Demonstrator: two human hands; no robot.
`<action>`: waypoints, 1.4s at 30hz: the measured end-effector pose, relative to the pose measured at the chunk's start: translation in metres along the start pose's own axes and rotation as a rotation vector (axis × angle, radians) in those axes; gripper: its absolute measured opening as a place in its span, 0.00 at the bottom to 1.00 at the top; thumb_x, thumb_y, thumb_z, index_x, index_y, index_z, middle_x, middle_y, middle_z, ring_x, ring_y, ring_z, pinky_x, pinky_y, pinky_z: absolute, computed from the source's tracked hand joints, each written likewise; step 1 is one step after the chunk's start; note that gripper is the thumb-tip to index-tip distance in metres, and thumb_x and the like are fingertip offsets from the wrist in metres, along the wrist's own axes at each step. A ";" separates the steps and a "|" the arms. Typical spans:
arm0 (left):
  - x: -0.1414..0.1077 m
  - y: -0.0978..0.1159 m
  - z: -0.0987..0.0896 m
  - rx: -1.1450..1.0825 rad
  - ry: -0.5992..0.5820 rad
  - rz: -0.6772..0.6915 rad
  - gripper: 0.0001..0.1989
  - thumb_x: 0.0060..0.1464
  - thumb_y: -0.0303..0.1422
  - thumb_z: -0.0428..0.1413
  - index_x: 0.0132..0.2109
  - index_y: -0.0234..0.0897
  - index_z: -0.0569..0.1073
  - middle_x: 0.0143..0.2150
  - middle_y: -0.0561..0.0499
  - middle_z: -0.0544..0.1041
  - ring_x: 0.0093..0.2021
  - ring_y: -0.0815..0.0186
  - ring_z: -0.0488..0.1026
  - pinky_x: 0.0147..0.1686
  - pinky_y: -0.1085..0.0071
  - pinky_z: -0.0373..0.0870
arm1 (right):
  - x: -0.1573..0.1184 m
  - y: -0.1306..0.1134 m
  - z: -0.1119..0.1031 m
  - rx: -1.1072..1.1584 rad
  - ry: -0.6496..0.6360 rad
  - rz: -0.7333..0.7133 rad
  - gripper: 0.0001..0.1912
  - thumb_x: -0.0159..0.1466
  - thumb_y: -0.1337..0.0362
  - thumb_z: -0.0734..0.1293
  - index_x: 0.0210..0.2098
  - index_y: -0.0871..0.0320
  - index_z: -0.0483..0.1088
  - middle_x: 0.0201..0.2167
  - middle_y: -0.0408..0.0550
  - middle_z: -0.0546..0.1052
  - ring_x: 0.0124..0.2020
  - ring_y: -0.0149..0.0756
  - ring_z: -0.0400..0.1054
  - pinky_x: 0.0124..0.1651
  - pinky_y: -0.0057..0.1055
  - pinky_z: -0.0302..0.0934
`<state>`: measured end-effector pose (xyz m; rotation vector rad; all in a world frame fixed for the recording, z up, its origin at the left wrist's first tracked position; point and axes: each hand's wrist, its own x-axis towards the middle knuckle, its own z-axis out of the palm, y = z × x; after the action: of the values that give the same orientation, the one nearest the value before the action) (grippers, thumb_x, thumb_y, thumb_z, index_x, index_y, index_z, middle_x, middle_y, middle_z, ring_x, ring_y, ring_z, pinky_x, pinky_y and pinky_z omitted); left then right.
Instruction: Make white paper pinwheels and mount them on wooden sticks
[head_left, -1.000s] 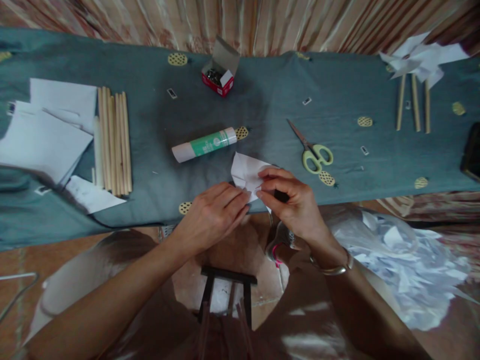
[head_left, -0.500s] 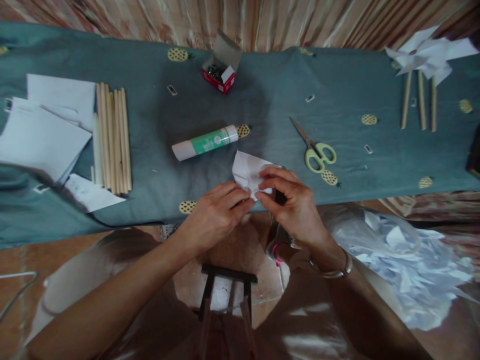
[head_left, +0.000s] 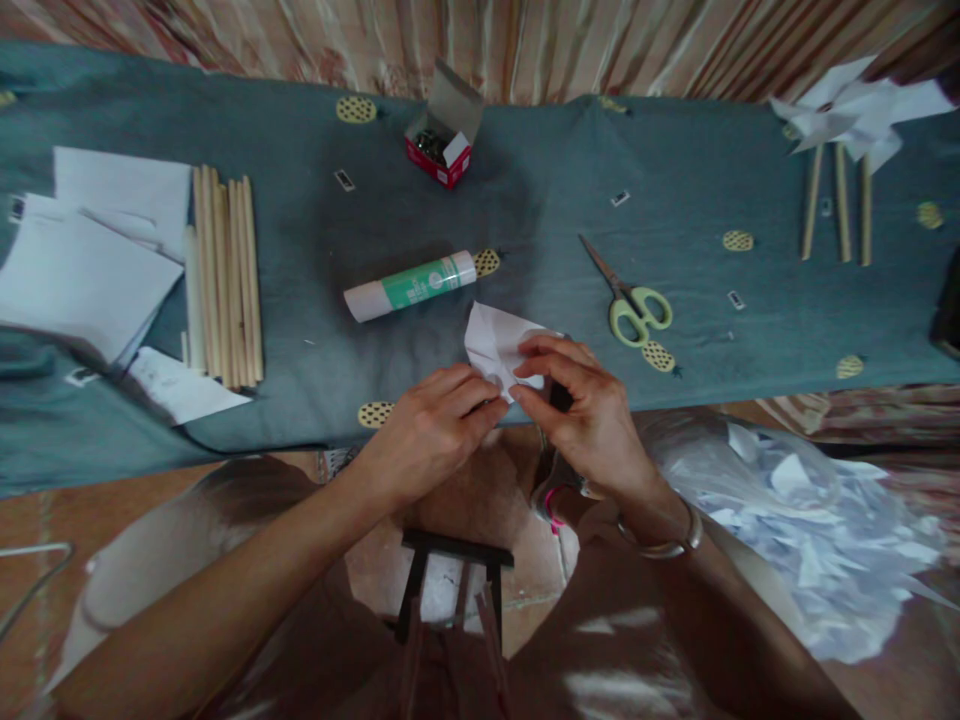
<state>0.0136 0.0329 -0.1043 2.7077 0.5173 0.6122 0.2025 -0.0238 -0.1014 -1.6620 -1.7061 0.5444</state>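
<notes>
A small piece of folded white paper (head_left: 491, 335) is between my two hands, over the front edge of the table. My left hand (head_left: 442, 425) pinches its near edge with thumb and curled fingers. From the right, my right hand (head_left: 585, 400) grips the paper too, its thumb near the left fingertips and its other fingers bent over the top. The fingers cover part of the paper, so its full shape is hidden. Just beyond lies a glue stick (head_left: 412, 285) with a green label. Green-handled scissors (head_left: 630, 300) rest to the right, blades pointing away.
An open red box (head_left: 442, 160) of small metal pieces stands at the back. Wooden sticks (head_left: 225, 280) and white paper sheets (head_left: 82, 270) lie at left. White paper pinwheels (head_left: 855, 115) on sticks lie far right. A clear bag of paper scraps (head_left: 817, 540) sits below the table at right.
Both hands stay in almost the same place on the paper. My right fingertips shift very slightly; nothing else visibly moves.
</notes>
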 end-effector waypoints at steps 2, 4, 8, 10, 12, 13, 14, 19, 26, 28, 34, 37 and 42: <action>0.000 0.000 0.000 -0.006 0.005 0.000 0.07 0.61 0.25 0.53 0.44 0.30 0.74 0.41 0.45 0.78 0.44 0.62 0.73 0.44 0.65 0.75 | -0.001 0.000 0.000 -0.008 0.003 -0.017 0.05 0.61 0.67 0.68 0.38 0.55 0.74 0.48 0.52 0.77 0.52 0.44 0.70 0.56 0.46 0.64; 0.000 0.000 0.000 -0.013 0.005 -0.002 0.07 0.62 0.25 0.53 0.44 0.30 0.74 0.41 0.44 0.78 0.44 0.62 0.72 0.44 0.64 0.75 | -0.002 0.001 0.001 -0.013 0.007 -0.034 0.07 0.63 0.67 0.67 0.40 0.55 0.75 0.49 0.51 0.76 0.53 0.44 0.69 0.56 0.46 0.64; 0.001 0.001 0.000 -0.019 0.003 -0.008 0.07 0.62 0.25 0.52 0.44 0.31 0.74 0.41 0.44 0.78 0.44 0.62 0.73 0.44 0.64 0.76 | -0.004 0.000 0.001 -0.036 0.004 -0.051 0.10 0.64 0.67 0.65 0.43 0.54 0.76 0.50 0.51 0.76 0.52 0.44 0.69 0.55 0.46 0.65; 0.000 0.000 0.000 -0.015 0.012 -0.007 0.07 0.62 0.25 0.52 0.44 0.31 0.74 0.41 0.45 0.78 0.44 0.62 0.73 0.44 0.64 0.75 | -0.004 -0.001 0.001 -0.052 -0.004 -0.054 0.10 0.64 0.67 0.65 0.43 0.54 0.76 0.50 0.51 0.76 0.52 0.44 0.69 0.55 0.46 0.65; 0.000 0.000 0.001 -0.010 0.015 -0.005 0.07 0.61 0.25 0.53 0.44 0.30 0.74 0.41 0.45 0.78 0.44 0.62 0.73 0.44 0.64 0.75 | -0.004 -0.002 0.001 -0.062 -0.007 -0.057 0.11 0.65 0.67 0.64 0.44 0.54 0.76 0.50 0.51 0.76 0.52 0.44 0.69 0.55 0.46 0.65; 0.000 0.000 0.001 -0.009 0.015 -0.005 0.06 0.61 0.24 0.54 0.44 0.30 0.74 0.41 0.45 0.78 0.44 0.62 0.73 0.44 0.64 0.75 | -0.004 -0.002 0.000 -0.063 -0.005 -0.058 0.11 0.65 0.67 0.64 0.44 0.54 0.76 0.50 0.52 0.76 0.53 0.45 0.69 0.55 0.46 0.65; 0.000 0.000 0.001 -0.010 0.012 -0.007 0.06 0.61 0.24 0.54 0.44 0.30 0.74 0.41 0.45 0.78 0.44 0.62 0.73 0.44 0.64 0.75 | -0.004 -0.002 0.000 -0.062 -0.002 -0.058 0.11 0.64 0.67 0.65 0.44 0.55 0.76 0.50 0.52 0.76 0.53 0.45 0.69 0.56 0.46 0.65; 0.001 0.000 0.000 -0.008 -0.009 -0.012 0.07 0.62 0.26 0.52 0.44 0.32 0.74 0.41 0.45 0.78 0.44 0.62 0.73 0.44 0.64 0.75 | -0.004 -0.002 0.001 -0.062 -0.001 -0.042 0.12 0.64 0.66 0.65 0.46 0.54 0.75 0.51 0.51 0.76 0.53 0.45 0.68 0.56 0.47 0.64; 0.002 0.000 -0.001 -0.006 -0.024 -0.018 0.06 0.61 0.25 0.53 0.43 0.32 0.75 0.41 0.46 0.78 0.44 0.62 0.73 0.44 0.65 0.75 | -0.006 -0.002 0.001 -0.111 -0.041 -0.079 0.13 0.67 0.65 0.62 0.47 0.53 0.75 0.52 0.52 0.74 0.52 0.45 0.68 0.55 0.47 0.65; 0.002 0.000 -0.001 -0.007 -0.014 -0.008 0.06 0.61 0.25 0.53 0.43 0.31 0.75 0.41 0.45 0.78 0.43 0.62 0.73 0.43 0.65 0.75 | -0.007 -0.003 0.001 -0.153 -0.067 -0.103 0.14 0.67 0.67 0.61 0.48 0.52 0.74 0.54 0.51 0.72 0.52 0.44 0.67 0.56 0.46 0.64; 0.003 0.000 0.000 0.009 -0.009 -0.018 0.05 0.61 0.27 0.54 0.40 0.31 0.75 0.38 0.46 0.77 0.40 0.62 0.72 0.40 0.66 0.73 | -0.011 -0.010 0.009 -0.407 -0.069 -0.212 0.15 0.65 0.71 0.57 0.48 0.58 0.71 0.58 0.59 0.69 0.57 0.51 0.62 0.55 0.49 0.62; 0.005 0.000 0.000 0.046 -0.015 -0.028 0.07 0.62 0.28 0.52 0.39 0.33 0.75 0.36 0.47 0.77 0.39 0.62 0.71 0.38 0.66 0.71 | -0.010 -0.014 0.017 -0.418 -0.065 -0.215 0.14 0.66 0.71 0.57 0.47 0.59 0.70 0.57 0.60 0.70 0.56 0.51 0.62 0.53 0.48 0.61; 0.006 0.000 0.002 0.093 -0.016 -0.029 0.07 0.62 0.28 0.52 0.38 0.34 0.75 0.36 0.48 0.76 0.38 0.62 0.71 0.38 0.66 0.69 | -0.009 -0.015 0.025 -0.334 -0.086 -0.160 0.15 0.67 0.71 0.57 0.48 0.59 0.71 0.58 0.59 0.71 0.58 0.51 0.62 0.54 0.49 0.59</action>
<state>0.0194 0.0350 -0.1045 2.7840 0.5934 0.5726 0.1742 -0.0300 -0.1093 -1.7261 -2.0610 0.2681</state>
